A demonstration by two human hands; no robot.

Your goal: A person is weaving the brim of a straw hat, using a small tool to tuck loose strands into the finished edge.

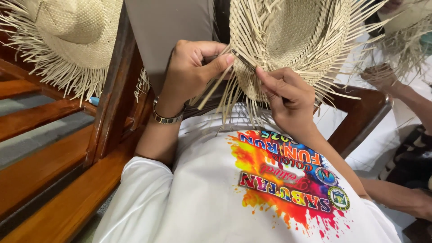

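Wooden bench slats (pixel 54 180) fill the lower left, with a finished straw hat (pixel 67 36) resting above them. Centre frame, an unfinished woven hat (pixel 288 40) with loose fringe strands sits just above the person's white printed shirt (pixel 216 198). Left hand (pixel 195 67), wearing a metal bracelet (pixel 165 118), is closed with thumb and fingers pinching loose straw strips (pixel 216 85) at the brim edge. Right hand (pixel 288 96) pinches the weave just beside it, fingertips pressed together on the brim. Another person's hand (pixel 382 76) works a separate hat at far right.
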